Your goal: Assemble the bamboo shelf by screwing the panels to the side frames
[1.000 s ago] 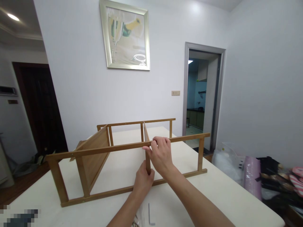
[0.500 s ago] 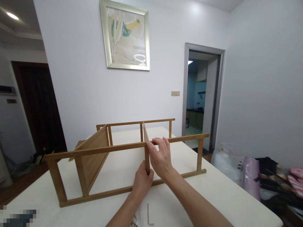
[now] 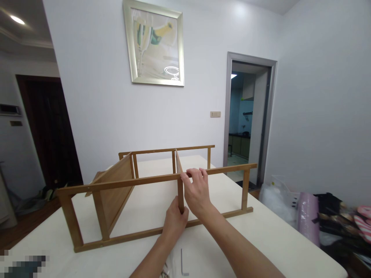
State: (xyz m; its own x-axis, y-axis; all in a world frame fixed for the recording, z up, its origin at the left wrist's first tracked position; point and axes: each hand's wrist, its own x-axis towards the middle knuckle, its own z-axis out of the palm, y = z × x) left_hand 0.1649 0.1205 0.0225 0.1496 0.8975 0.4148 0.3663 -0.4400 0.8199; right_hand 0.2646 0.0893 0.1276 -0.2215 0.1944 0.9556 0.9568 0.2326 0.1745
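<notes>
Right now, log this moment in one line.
left hand: gripping middle upright, low | right hand: curled over near top rail | L-shaped key: on table

A pale wall (image 3: 95, 96) carries a framed picture (image 3: 156, 44) of a bottle and a glass, with a switch plate (image 3: 215, 114) lower to the right. Next to the plate, a grey door frame (image 3: 252, 57) opens on a kitchen (image 3: 240, 144) with a dark counter (image 3: 239, 134). At far left, a dark door (image 3: 43, 123) stands beneath a lit ceiling light (image 3: 17, 19), above brown floor (image 3: 10, 239). A purple roll (image 3: 308, 216) lies near the white table (image 3: 284, 251).
</notes>
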